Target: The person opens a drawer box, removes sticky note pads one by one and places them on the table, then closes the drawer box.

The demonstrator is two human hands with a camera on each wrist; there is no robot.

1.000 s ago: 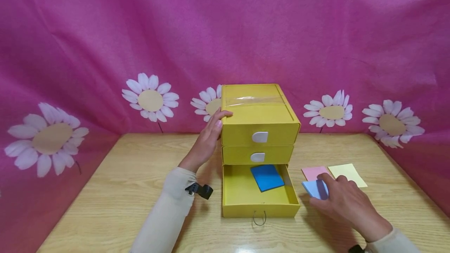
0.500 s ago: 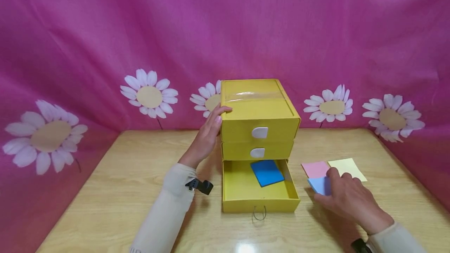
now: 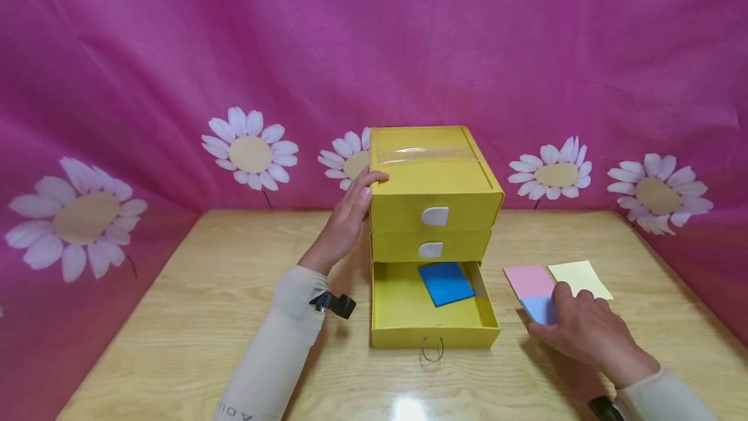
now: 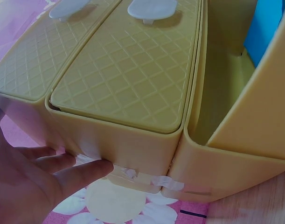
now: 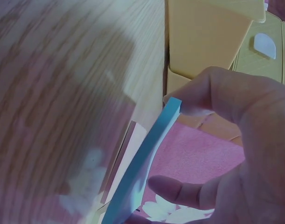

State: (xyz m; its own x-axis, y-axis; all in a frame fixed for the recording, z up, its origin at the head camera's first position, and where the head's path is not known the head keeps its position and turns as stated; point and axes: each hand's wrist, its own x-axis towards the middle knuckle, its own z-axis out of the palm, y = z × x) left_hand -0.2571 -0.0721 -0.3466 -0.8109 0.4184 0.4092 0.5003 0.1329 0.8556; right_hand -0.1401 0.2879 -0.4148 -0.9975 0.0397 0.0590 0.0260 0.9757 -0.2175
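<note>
The yellow drawer unit (image 3: 432, 177) stands mid-table, its bottom drawer (image 3: 435, 338) pulled out. Inside that drawer lies a dark blue sticky note pad (image 3: 446, 283). My left hand (image 3: 345, 223) rests against the unit's upper left side, a fingertip over the top edge; in the left wrist view its fingers (image 4: 84, 179) are extended. My right hand (image 3: 590, 333) pinches a light blue sticky note pad (image 5: 144, 161) by its edges, thumb at one end. In the right wrist view this pad is tilted. A pink pad (image 3: 528, 280) and a pale yellow pad (image 3: 581, 279) lie just beyond.
Two upper drawers with white handles (image 3: 435, 216) are closed. A thin wire loop (image 3: 433, 349) hangs at the bottom drawer's front. Clear tape crosses the unit's top. A pink curtain (image 3: 444, 38) with daisies surrounds the wooden table (image 3: 234, 265).
My right hand has shifted slightly right with the light blue pad, showing more of the pink pad. The left hand stays on the unit. The head view has tilted down slightly.
</note>
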